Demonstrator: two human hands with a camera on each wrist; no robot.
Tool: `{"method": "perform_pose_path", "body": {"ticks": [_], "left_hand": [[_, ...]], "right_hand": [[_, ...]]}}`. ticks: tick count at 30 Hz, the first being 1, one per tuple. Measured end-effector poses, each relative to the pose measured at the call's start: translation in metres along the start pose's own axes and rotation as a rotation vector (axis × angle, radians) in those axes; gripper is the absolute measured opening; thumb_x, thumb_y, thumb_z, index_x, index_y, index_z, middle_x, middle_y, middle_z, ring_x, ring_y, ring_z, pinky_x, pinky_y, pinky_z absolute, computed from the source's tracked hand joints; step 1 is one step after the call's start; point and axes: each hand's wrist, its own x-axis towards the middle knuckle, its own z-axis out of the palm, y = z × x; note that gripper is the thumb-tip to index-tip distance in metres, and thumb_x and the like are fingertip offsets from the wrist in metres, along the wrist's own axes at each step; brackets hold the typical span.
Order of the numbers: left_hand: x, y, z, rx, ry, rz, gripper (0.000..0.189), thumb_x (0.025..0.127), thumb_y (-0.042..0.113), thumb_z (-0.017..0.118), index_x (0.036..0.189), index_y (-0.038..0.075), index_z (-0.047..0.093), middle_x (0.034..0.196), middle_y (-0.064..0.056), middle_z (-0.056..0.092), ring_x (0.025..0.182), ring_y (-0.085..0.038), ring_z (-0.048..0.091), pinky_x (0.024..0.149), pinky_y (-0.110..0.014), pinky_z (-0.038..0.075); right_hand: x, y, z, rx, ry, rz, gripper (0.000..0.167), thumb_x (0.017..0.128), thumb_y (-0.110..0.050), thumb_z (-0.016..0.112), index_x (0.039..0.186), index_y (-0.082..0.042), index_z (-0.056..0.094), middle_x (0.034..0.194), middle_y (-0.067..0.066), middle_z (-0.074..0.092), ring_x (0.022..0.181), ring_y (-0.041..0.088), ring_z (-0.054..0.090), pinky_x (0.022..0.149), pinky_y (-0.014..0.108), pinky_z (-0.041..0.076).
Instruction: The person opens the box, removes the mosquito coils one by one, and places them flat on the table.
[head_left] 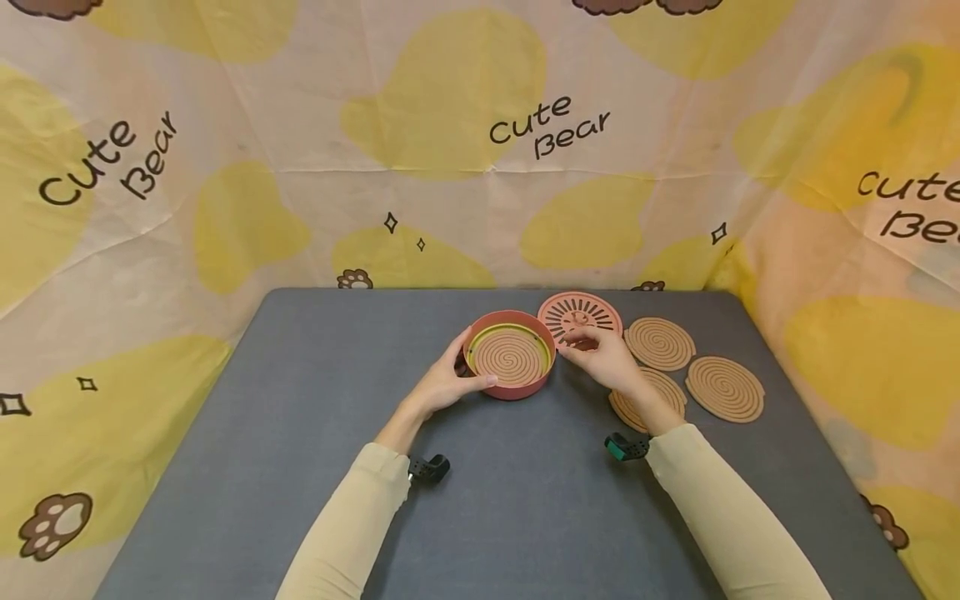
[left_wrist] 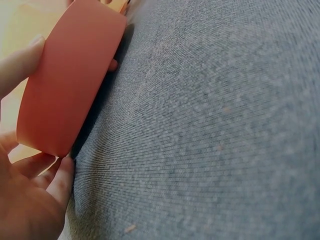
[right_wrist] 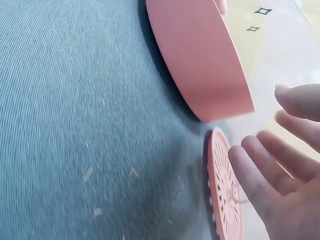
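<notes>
A round red mosquito coil holder [head_left: 512, 392] sits on the table with a tan coil [head_left: 508, 360] lying inside its yellow-green inner ring. My left hand [head_left: 442, 382] grips the holder's left side, thumb at the front and fingers round the wall; its plain outer wall [left_wrist: 75, 75] fills much of that hand in the left wrist view. Holding nothing, my right hand [head_left: 606, 360] hovers just right of the holder, fingers loosely bent. Behind that hand lies the pink slotted lid [head_left: 577, 305], partly covered by it; the right wrist view shows the lid [right_wrist: 222, 185] edge-on.
Three loose mosquito coils lie to the right: one behind [head_left: 660, 343], one at far right [head_left: 725, 389], and a coil [head_left: 645, 398] partly under my right forearm. Small tan crumbs [right_wrist: 97, 212] dot the grey tabletop [head_left: 300, 433]. A printed cloth [head_left: 450, 100] encloses the table's back and sides.
</notes>
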Motion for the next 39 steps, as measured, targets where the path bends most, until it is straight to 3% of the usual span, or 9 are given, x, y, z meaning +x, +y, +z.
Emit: {"method": "perform_pose_path", "body": {"ticks": [9,15,26,32,39], "left_hand": [[-0.002,0.001,0.001,0.004,0.014,-0.011,0.109,0.081,0.036,0.088,0.164,0.03,0.017,0.162,-0.006,0.033,0.147,-0.023,0.036,0.118,-0.046,0.033],[-0.003,0.003,0.001,0.004,0.021,-0.022,0.109,0.082,0.034,0.088,0.164,0.03,0.017,0.161,-0.006,0.035,0.146,-0.023,0.037,0.117,-0.046,0.033],[-0.004,0.009,0.001,0.021,0.024,0.008,0.107,0.083,0.028,0.088,0.164,0.022,0.019,0.163,-0.008,0.033,0.146,-0.023,0.037,0.116,-0.045,0.035],[-0.003,0.016,-0.003,0.142,0.019,0.063,0.101,0.086,0.028,0.085,0.163,0.015,0.022,0.155,-0.013,0.043,0.139,-0.027,0.047,0.112,-0.048,0.04],[-0.007,0.034,-0.011,0.438,0.125,0.083,0.075,0.094,0.038,0.074,0.155,0.009,0.041,0.151,-0.015,0.046,0.141,-0.032,0.042,0.113,-0.055,0.035]], "right_hand": [[0.004,0.0,0.015,0.077,-0.029,0.04,0.039,0.097,-0.026,0.073,0.13,-0.005,0.067,0.125,0.014,0.066,0.111,0.031,0.064,0.085,0.044,0.056],[0.007,0.002,0.023,0.146,-0.038,-0.004,0.039,0.096,-0.017,0.074,0.129,0.002,0.066,0.126,0.02,0.064,0.111,0.036,0.065,0.082,0.039,0.057],[0.005,0.003,0.027,0.156,-0.063,0.039,0.043,0.097,-0.019,0.072,0.134,0.0,0.062,0.128,0.02,0.064,0.117,0.036,0.062,0.094,0.047,0.053],[0.004,0.002,0.026,0.164,-0.068,0.039,0.043,0.097,-0.019,0.072,0.134,0.001,0.062,0.129,0.02,0.064,0.117,0.036,0.062,0.094,0.046,0.053],[0.004,0.003,0.027,0.159,-0.067,0.042,0.042,0.097,-0.019,0.073,0.133,0.0,0.063,0.129,0.02,0.064,0.116,0.035,0.062,0.093,0.044,0.053]]}}
